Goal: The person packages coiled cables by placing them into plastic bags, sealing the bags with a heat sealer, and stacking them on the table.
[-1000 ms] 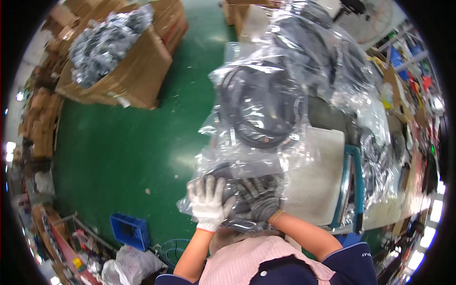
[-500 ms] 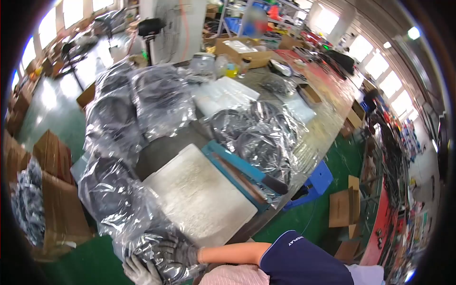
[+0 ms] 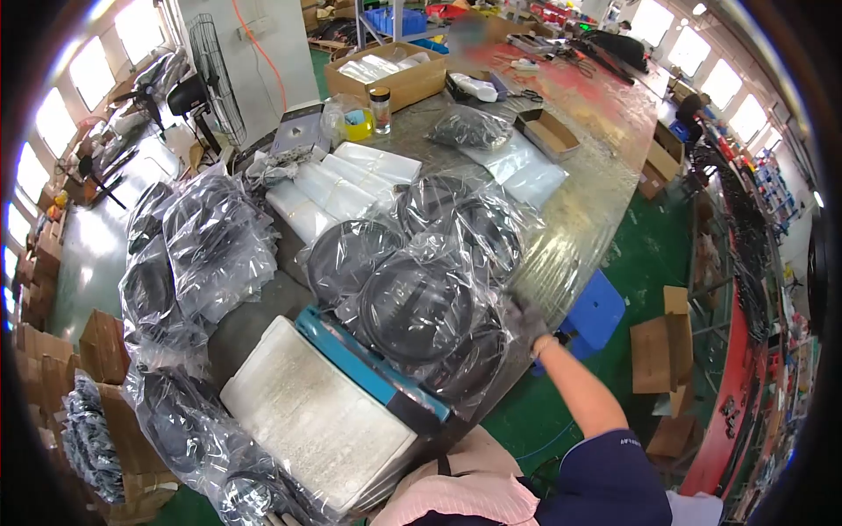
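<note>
My right hand [image 3: 524,321], in a grey glove, is at the right edge of the clear-bagged black coils [image 3: 417,307]. Its fingers are blurred against the plastic, so their grip is unclear. Only a sliver of my left hand [image 3: 282,519] shows at the bottom edge, beside another bagged coil [image 3: 248,493]; its fingers are mostly hidden. Between the two groups of bags lies a pale, worn board [image 3: 316,412], with a teal bar-shaped tool [image 3: 373,364] along its upper right side.
Flat clear bags [image 3: 342,184], an open carton [image 3: 386,81] and a jar [image 3: 380,110] stand farther back on the table. More bagged parts [image 3: 215,241] lie at left. A blue stool [image 3: 596,311] is on the floor at right. A person [image 3: 693,107] is far off at right.
The view has swung right. My right hand has left the bagged coil by my left hand and moved across to the bagged coils on the right. My left hand is now mostly out of view.
</note>
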A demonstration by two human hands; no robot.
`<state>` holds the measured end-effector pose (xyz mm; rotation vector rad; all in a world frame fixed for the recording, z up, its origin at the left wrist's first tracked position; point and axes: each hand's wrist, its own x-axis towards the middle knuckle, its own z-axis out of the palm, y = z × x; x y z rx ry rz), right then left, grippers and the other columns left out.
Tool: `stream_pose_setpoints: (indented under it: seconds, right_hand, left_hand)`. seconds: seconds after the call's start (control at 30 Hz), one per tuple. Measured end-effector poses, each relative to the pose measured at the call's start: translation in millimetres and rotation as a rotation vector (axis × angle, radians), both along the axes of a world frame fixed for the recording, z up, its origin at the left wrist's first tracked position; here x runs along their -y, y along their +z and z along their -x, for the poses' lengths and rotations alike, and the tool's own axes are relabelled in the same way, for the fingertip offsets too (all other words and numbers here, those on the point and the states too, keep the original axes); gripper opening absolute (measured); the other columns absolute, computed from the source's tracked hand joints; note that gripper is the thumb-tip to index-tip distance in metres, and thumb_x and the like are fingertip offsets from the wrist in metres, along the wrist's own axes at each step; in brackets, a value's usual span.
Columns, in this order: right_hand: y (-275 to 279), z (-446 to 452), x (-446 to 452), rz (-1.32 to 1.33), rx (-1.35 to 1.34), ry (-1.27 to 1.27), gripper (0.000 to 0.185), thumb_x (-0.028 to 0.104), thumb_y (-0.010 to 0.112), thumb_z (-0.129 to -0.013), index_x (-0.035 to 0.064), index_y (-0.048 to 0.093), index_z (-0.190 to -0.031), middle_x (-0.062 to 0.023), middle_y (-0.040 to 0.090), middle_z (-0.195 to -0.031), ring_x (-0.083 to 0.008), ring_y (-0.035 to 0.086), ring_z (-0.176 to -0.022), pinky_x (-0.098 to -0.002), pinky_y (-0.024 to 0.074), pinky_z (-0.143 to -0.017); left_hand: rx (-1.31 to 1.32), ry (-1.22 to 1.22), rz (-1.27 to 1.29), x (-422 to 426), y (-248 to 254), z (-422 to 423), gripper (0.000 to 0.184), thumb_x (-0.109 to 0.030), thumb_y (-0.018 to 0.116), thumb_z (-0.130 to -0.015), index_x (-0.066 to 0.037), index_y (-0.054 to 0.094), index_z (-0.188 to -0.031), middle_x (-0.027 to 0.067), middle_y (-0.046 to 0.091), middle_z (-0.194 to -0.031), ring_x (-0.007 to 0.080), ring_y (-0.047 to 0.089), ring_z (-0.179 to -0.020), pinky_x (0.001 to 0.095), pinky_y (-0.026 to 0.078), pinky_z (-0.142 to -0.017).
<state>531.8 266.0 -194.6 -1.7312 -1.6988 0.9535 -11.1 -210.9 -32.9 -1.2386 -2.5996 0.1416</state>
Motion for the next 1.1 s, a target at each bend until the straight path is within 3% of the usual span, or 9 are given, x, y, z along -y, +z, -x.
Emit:
stream_pose_setpoints:
  seconds: [0.07,0.23,0.37,0.47,0.57,0.77,0.9,0.97,1.1]
  right_hand:
    - [-3,-26,-92,0.043,0.298,0.018,0.033,0.014,0.058,-0.100,0.0055,0.059,-0.132,-0.0067,0.068,-0.117,-0.0188,0.062,-0.107,-0.0323,0.0496,-0.094]
    - [51,17,-161,0.384,0.086,0.262,0.048,-0.001,0.063,-0.093,0.0116,0.057,-0.139,-0.0015,0.066,-0.100,-0.0111,0.058,-0.083,-0.0232,0.0505,-0.071]
    - [32,12,-178,0.450,-0.302,0.445,0.051,-0.002,0.062,-0.084,0.0093,0.060,-0.134,-0.0078,0.068,-0.116,-0.0176,0.061,-0.100,-0.0326,0.0500,-0.090]
    - [34,5,-186,0.454,-0.073,0.464,0.059,-0.009,0.069,-0.080,0.0094,0.058,-0.135,-0.0019,0.063,-0.111,-0.0123,0.056,-0.100,-0.0287,0.0489,-0.088]
    - [57,-9,-182,0.412,-0.193,0.610,0.045,0.004,0.071,-0.085,0.0058,0.060,-0.128,-0.0059,0.066,-0.116,-0.0183,0.060,-0.107,-0.0335,0.0488,-0.095]
    - [108,3,-183,0.301,0.522,0.920,0.055,0.026,0.078,-0.087,0.0041,0.059,-0.133,-0.0097,0.069,-0.116,-0.0182,0.062,-0.109,-0.0337,0.0500,-0.095]
    - [150,-23,-153,0.577,0.034,0.654,0.053,0.036,0.082,-0.083,0.0035,0.062,-0.120,-0.0107,0.066,-0.108,-0.0201,0.060,-0.100,-0.0370,0.0482,-0.091]
    - [86,-59,-142,0.533,-0.145,0.701,0.050,0.038,0.083,-0.082,0.0039,0.062,-0.112,-0.0090,0.065,-0.102,-0.0192,0.058,-0.096,-0.0365,0.0470,-0.090]
    - [104,-51,-134,0.449,0.112,0.841,0.042,0.031,0.082,-0.084,0.0073,0.066,-0.114,-0.0060,0.064,-0.115,-0.0140,0.058,-0.102,-0.0325,0.0482,-0.091]
  left_hand:
    - [-0.039,0.069,0.020,-19,12,-26,0.044,-0.036,0.054,-0.100,0.000,0.064,-0.124,0.0251,0.065,-0.122,0.0420,0.059,-0.116,0.0518,0.043,-0.106]
    - [-0.012,0.104,0.039,-55,27,-73,0.046,-0.040,0.053,-0.100,-0.004,0.063,-0.126,0.0225,0.066,-0.122,0.0422,0.060,-0.112,0.0513,0.044,-0.103]
    - [0.136,0.197,0.060,-94,57,-121,0.048,-0.041,0.052,-0.100,-0.004,0.062,-0.129,0.0214,0.066,-0.122,0.0420,0.061,-0.112,0.0510,0.045,-0.103]
    - [0.163,0.235,0.089,-99,58,-133,0.049,-0.042,0.052,-0.100,-0.004,0.061,-0.130,0.0210,0.065,-0.124,0.0421,0.060,-0.113,0.0517,0.044,-0.104]
    - [0.188,0.289,0.101,-86,35,-132,0.052,-0.039,0.053,-0.098,-0.003,0.057,-0.134,0.0224,0.061,-0.131,0.0425,0.055,-0.120,0.0522,0.040,-0.106]
    - [0.246,0.275,0.059,-73,21,-135,0.052,-0.030,0.055,-0.092,0.001,0.055,-0.134,0.0224,0.061,-0.130,0.0414,0.054,-0.119,0.0482,0.038,-0.107]
    - [0.241,0.329,-0.016,-67,12,-135,0.054,-0.026,0.057,-0.087,0.000,0.055,-0.135,0.0227,0.062,-0.128,0.0415,0.055,-0.116,0.0481,0.038,-0.106]
    - [0.290,0.378,-0.044,-67,14,-140,0.055,-0.026,0.056,-0.088,-0.001,0.054,-0.136,0.0227,0.062,-0.127,0.0412,0.055,-0.116,0.0478,0.039,-0.106]
    - [0.302,0.314,-0.014,-58,7,-129,0.055,-0.030,0.055,-0.091,-0.003,0.052,-0.140,0.0225,0.063,-0.126,0.0412,0.057,-0.109,0.0483,0.042,-0.099]
